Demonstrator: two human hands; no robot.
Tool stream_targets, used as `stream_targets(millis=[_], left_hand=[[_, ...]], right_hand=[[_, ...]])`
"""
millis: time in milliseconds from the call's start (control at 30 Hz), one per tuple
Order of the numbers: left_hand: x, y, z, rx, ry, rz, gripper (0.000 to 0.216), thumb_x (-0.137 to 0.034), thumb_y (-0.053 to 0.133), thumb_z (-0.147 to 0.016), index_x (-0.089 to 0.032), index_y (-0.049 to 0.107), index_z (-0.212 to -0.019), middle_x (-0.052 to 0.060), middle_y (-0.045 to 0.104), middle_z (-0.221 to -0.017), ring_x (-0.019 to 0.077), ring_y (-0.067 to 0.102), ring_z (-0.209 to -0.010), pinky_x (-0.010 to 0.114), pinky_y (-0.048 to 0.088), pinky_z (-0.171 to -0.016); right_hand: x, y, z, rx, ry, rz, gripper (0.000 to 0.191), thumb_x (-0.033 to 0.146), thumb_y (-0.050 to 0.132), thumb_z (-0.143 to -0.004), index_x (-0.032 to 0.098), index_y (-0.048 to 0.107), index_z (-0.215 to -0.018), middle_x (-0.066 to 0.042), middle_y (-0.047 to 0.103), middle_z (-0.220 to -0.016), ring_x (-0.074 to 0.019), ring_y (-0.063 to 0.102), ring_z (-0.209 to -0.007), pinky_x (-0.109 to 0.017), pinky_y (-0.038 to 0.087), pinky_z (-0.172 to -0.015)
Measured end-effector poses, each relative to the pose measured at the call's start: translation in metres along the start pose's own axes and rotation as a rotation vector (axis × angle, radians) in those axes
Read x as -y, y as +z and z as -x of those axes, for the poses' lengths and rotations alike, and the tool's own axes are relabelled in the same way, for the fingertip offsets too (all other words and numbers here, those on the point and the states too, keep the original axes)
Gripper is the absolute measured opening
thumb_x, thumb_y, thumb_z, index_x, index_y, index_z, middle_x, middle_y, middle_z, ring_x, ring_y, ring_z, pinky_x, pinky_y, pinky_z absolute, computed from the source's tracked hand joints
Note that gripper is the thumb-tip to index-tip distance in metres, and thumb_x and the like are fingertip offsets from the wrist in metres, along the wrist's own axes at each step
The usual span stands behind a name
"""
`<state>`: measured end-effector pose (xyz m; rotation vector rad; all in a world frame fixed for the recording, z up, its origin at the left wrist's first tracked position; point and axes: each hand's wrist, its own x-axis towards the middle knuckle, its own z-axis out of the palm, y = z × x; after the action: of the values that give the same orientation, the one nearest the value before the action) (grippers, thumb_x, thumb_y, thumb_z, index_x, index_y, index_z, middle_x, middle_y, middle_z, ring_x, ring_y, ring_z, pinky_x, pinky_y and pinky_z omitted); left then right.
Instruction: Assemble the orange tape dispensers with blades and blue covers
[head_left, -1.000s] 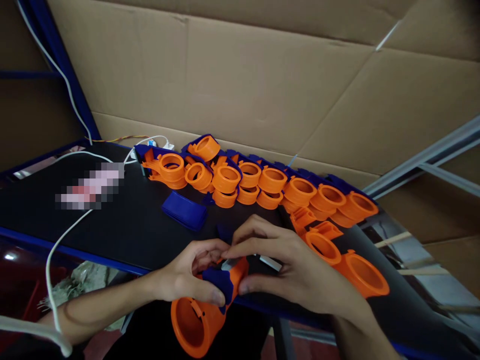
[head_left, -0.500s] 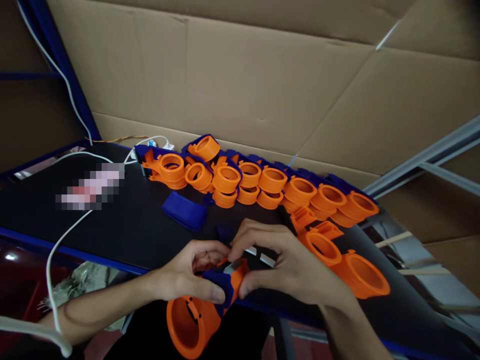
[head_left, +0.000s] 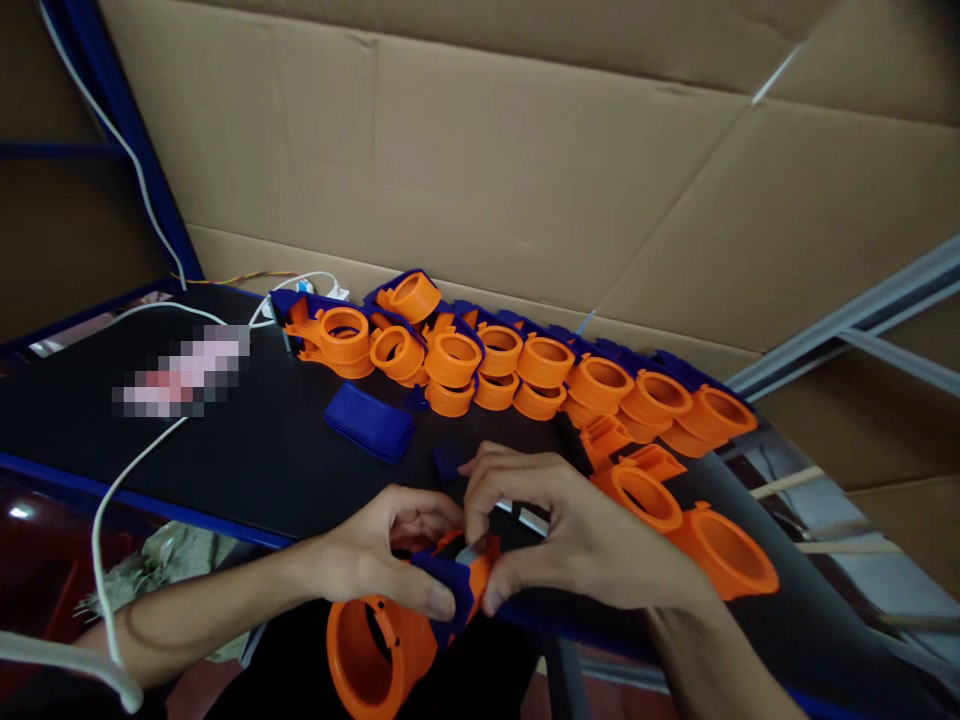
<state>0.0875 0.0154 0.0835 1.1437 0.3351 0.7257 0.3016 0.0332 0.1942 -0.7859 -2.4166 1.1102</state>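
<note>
An orange and blue tape dispenser (head_left: 379, 655) is held over the table's front edge, its round orange hub toward me at the lower left. My left hand (head_left: 390, 555) wraps its blue part, thumb on top and fingers curled behind. My right hand (head_left: 555, 520) pinches the dispenser's far orange end, its thumb against the side. Under my right index fingertip, a small pale metal piece (head_left: 469, 554) shows at that end. Partly behind the right hand, flat metal strips (head_left: 534, 522) lie on the table.
Orange and blue tape dispensers (head_left: 546, 360) stand in a stacked row along the cardboard wall (head_left: 465, 150). Orange hub parts (head_left: 724, 550) lie to the right. Blue flat pieces (head_left: 369, 420) rest mid-table. A white cable (head_left: 112, 500) hangs over the left front edge of the black table (head_left: 247, 470).
The held dispenser has shifted slightly down and to the left, and has turned a little. My right index finger has moved slightly right and lower over the metal piece.
</note>
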Motion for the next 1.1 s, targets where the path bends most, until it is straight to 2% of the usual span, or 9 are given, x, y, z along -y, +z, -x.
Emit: stream_targets(millis=[67,133,233,367,500,700,833,1000,1100], left_hand=[[0.0,0.0,0.0,-0.013,0.014,0.111,0.052,-0.035,0.086,-0.064,-0.016,0.071,-0.11,0.011,0.073,-0.104,0.0257,0.068,-0.094,0.034,0.052,-0.083],[0.0,0.001,0.001,0.005,0.013,0.187,0.057,-0.034,0.087,-0.064,-0.016,0.07,-0.115,0.012,0.075,-0.105,0.0269,0.071,-0.093,0.035,0.054,-0.081],[-0.002,0.004,0.001,0.024,0.005,0.28,0.06,-0.029,0.088,-0.061,-0.015,0.069,-0.116,0.014,0.077,-0.103,0.0275,0.073,-0.09,0.037,0.055,-0.082],[-0.003,0.007,0.0,-0.055,0.015,0.353,0.059,-0.03,0.086,-0.064,-0.014,0.069,-0.119,0.015,0.077,-0.104,0.0261,0.074,-0.089,0.036,0.056,-0.083],[-0.004,0.009,-0.001,-0.124,0.049,0.388,0.057,-0.032,0.084,-0.068,-0.013,0.068,-0.12,0.015,0.076,-0.106,0.0265,0.073,-0.093,0.037,0.057,-0.085],[-0.002,0.008,-0.001,-0.272,0.07,0.437,0.045,-0.031,0.076,-0.079,-0.017,0.067,-0.121,0.013,0.077,-0.104,0.0275,0.075,-0.09,0.042,0.056,-0.087],[0.002,0.005,0.0,-0.372,0.094,0.432,0.049,-0.034,0.075,-0.081,-0.018,0.063,-0.125,0.014,0.077,-0.108,0.0308,0.074,-0.095,0.045,0.054,-0.091],[-0.003,0.007,-0.004,-0.527,0.113,0.545,0.052,-0.037,0.071,-0.085,-0.017,0.057,-0.131,0.015,0.074,-0.116,0.0321,0.072,-0.102,0.047,0.053,-0.094],[-0.009,0.009,-0.007,-0.584,0.13,0.586,0.049,-0.036,0.071,-0.086,-0.013,0.059,-0.128,0.017,0.072,-0.121,0.0317,0.07,-0.106,0.046,0.052,-0.096]], right_hand=[[-0.006,-0.001,-0.009,0.005,0.007,-0.051,0.032,0.046,0.085,-0.072,0.021,0.072,-0.085,-0.002,0.07,-0.086,-0.0172,0.063,-0.084,-0.029,0.05,-0.075],[-0.017,0.003,-0.025,-0.043,0.032,-0.06,0.031,0.048,0.072,-0.086,0.02,0.071,-0.097,-0.003,0.071,-0.094,-0.0158,0.065,-0.086,-0.027,0.05,-0.075],[-0.038,0.017,-0.059,-0.258,0.155,0.215,0.031,0.042,0.049,-0.101,0.019,0.068,-0.111,-0.004,0.071,-0.099,-0.0136,0.065,-0.085,-0.027,0.05,-0.077],[-0.063,0.038,-0.096,-0.334,0.255,0.442,0.028,0.041,0.065,-0.091,0.019,0.07,-0.108,-0.007,0.069,-0.102,-0.0206,0.064,-0.094,-0.034,0.048,-0.084],[-0.075,0.042,-0.11,-0.382,0.329,0.552,0.017,0.033,0.071,-0.086,0.019,0.071,-0.094,-0.009,0.069,-0.1,-0.0262,0.062,-0.103,-0.037,0.047,-0.086],[-0.084,0.037,-0.108,-0.463,0.308,0.558,0.009,0.03,0.068,-0.087,0.021,0.069,-0.086,-0.006,0.072,-0.093,-0.0224,0.067,-0.09,-0.033,0.049,-0.077],[-0.081,0.029,-0.103,-0.598,0.227,0.484,0.013,0.034,0.063,-0.093,0.022,0.066,-0.092,-0.003,0.075,-0.091,-0.019,0.07,-0.082,-0.029,0.052,-0.073],[-0.056,0.012,-0.079,-0.79,0.133,0.381,0.02,0.039,0.056,-0.098,0.02,0.062,-0.099,-0.003,0.075,-0.085,-0.0157,0.071,-0.068,-0.026,0.055,-0.063],[-0.036,0.014,-0.047,-0.977,0.025,0.388,0.014,0.034,0.065,-0.093,0.021,0.064,-0.098,-0.001,0.075,-0.085,-0.0143,0.07,-0.061,-0.026,0.056,-0.058]])
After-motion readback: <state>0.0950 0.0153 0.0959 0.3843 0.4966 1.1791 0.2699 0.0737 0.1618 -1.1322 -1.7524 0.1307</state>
